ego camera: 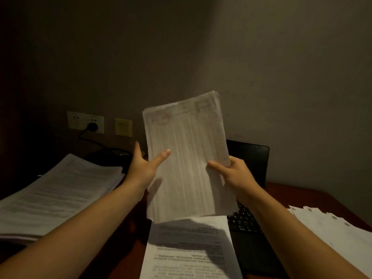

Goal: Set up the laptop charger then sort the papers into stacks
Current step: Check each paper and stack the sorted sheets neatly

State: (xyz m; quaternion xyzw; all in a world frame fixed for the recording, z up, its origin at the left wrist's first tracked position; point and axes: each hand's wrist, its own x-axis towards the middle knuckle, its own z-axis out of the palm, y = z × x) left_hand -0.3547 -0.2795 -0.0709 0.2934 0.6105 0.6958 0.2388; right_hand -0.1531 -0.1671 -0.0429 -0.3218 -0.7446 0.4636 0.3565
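I hold a sheaf of lined papers [187, 154] upright above the desk, red stamps near its top. My left hand [144, 166] holds its left edge, thumb on the front and fingers behind. My right hand [234, 174] pinches its right edge, thumb in front. Below it lies a printed sheet [191, 250], partly over the black laptop [249, 228], whose lid stands open behind the sheaf. A black charger plug [93, 126] sits in the wall socket, its cable running down to the desk.
A thick stack of printed papers [58, 194] lies at the left on the dark red desk [314, 200]. Punched sheets [338, 232] are fanned out at the right. A yellowish wall plate [123, 127] is beside the socket. The room is dim.
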